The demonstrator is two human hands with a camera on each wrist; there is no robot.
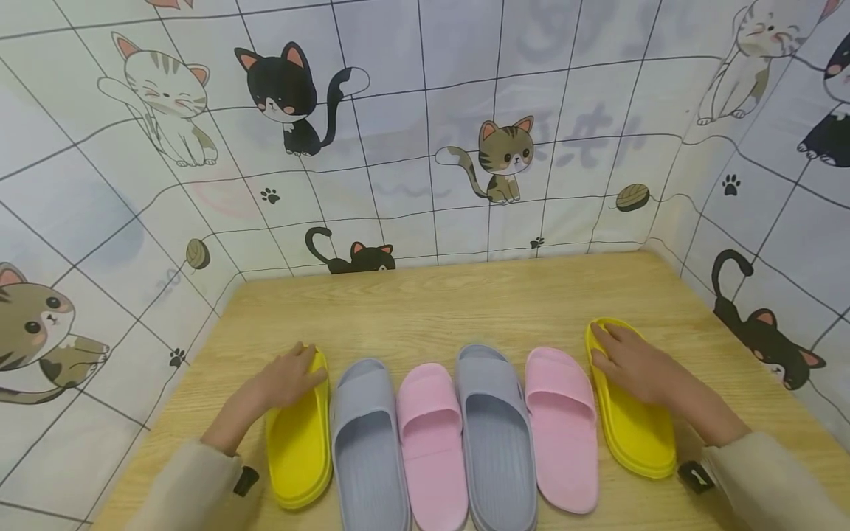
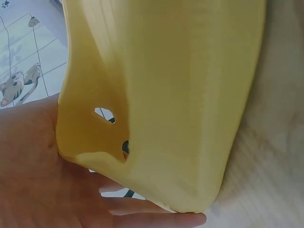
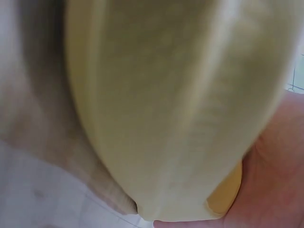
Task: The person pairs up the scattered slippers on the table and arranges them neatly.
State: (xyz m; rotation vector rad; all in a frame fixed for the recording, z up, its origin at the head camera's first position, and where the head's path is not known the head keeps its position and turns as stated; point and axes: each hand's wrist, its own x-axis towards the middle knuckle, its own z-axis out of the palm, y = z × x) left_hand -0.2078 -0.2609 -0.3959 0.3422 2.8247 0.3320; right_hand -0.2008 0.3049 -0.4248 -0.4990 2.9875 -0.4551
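Six slippers would be the row's full spread: two yellow ones lie at the ends, grey and pink ones between. My left hand [image 1: 288, 380] grips the left yellow slipper [image 1: 299, 461] over its upper, fingers at the toe end. In the left wrist view, its yellow upper [image 2: 166, 104] has small cut-out holes and my palm lies along its side. My right hand [image 1: 637, 369] holds the right yellow slipper [image 1: 640, 439] by its front, fingers spread over the toe. That slipper is slanted, toe towards the left. Its yellow surface [image 3: 161, 109] fills the right wrist view, blurred.
Between the yellow slippers stand a grey slipper [image 1: 372, 464], a pink slipper [image 1: 434, 464], another grey slipper [image 1: 498, 457] and another pink slipper [image 1: 564, 450], side by side, toes away from me. The wooden table [image 1: 432, 310] meets cat-printed wall sheets [image 1: 398, 184] behind and at both sides.
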